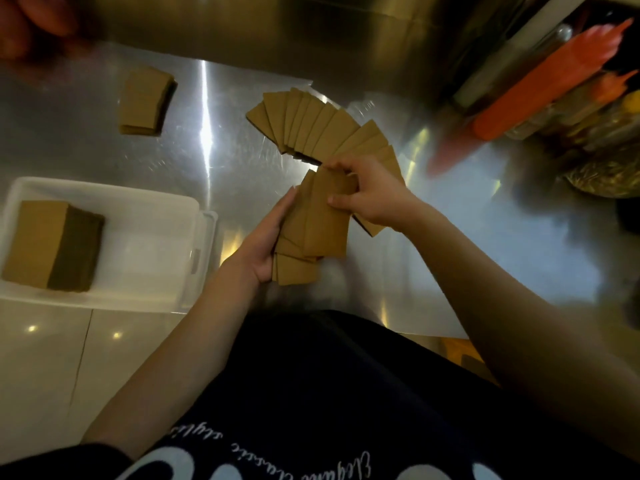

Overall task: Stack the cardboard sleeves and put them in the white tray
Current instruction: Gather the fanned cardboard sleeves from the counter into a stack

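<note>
Several brown cardboard sleeves (313, 128) lie fanned out on the steel counter in the middle. My left hand (266, 242) cups a loose bundle of sleeves (320, 223) from its left side, and my right hand (369, 194) pinches the top of that same bundle. A white tray (152, 237) sits at the left with a neat stack of sleeves (52, 244) inside. Another small stack (145, 102) rests on the counter at the back left.
The steel counter (207, 150) ends at its front edge just in front of my body. Orange squeeze bottles (540, 88) and packets crowd a rack at the back right. Someone else's hand (31, 26) shows blurred at the top left corner.
</note>
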`<state>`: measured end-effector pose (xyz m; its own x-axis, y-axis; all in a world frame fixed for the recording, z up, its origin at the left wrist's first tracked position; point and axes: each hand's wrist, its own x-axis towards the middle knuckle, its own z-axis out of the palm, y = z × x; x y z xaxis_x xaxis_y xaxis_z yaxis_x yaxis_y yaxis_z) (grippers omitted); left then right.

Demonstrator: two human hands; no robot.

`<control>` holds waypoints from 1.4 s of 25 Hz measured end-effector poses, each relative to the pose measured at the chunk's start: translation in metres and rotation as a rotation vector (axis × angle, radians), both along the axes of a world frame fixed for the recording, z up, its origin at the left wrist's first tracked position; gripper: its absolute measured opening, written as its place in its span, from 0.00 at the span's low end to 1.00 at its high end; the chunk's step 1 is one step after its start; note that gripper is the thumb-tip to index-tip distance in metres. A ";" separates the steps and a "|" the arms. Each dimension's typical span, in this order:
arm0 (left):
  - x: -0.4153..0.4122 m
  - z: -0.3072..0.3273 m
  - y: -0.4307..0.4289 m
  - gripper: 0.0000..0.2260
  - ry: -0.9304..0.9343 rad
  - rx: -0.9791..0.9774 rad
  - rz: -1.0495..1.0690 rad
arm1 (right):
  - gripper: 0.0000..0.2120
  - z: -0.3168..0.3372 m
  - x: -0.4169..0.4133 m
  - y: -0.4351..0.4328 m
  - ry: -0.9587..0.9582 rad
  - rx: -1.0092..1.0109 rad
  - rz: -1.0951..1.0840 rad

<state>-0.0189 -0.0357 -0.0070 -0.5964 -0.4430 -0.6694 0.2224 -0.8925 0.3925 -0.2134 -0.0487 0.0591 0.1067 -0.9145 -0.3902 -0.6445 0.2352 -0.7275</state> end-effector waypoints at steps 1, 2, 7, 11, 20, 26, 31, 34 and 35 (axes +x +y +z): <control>0.000 0.001 0.001 0.21 0.004 -0.008 0.008 | 0.23 -0.003 0.003 0.003 0.045 -0.041 0.029; -0.001 0.003 0.002 0.21 0.010 -0.018 0.014 | 0.23 -0.006 0.006 0.005 0.073 -0.072 0.049; -0.001 0.006 0.006 0.20 0.010 -0.046 0.027 | 0.23 -0.007 0.019 0.015 0.091 -0.168 0.081; 0.006 0.005 0.009 0.18 0.011 -0.079 0.001 | 0.26 -0.012 0.030 0.023 0.156 -0.223 0.127; 0.020 0.004 0.015 0.28 0.163 0.102 0.061 | 0.25 -0.035 -0.005 0.047 0.059 -0.169 -0.257; 0.023 -0.001 0.015 0.21 0.232 0.047 0.090 | 0.30 -0.059 -0.064 0.060 0.159 0.040 -0.416; 0.026 -0.004 0.013 0.13 0.248 0.014 0.180 | 0.30 -0.066 -0.057 0.040 0.299 0.037 -0.418; 0.024 -0.007 0.014 0.11 0.166 0.060 0.261 | 0.22 -0.068 -0.026 0.016 0.459 0.028 -0.383; 0.025 -0.008 0.014 0.12 0.148 0.073 0.297 | 0.23 -0.069 -0.016 0.008 0.514 0.036 -0.360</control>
<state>0.0064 -0.0215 -0.0147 -0.5413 -0.5660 -0.6218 0.5267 -0.8047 0.2740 -0.2290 -0.0406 -0.0098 -0.4151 -0.8435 -0.3408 -0.7857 0.5212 -0.3331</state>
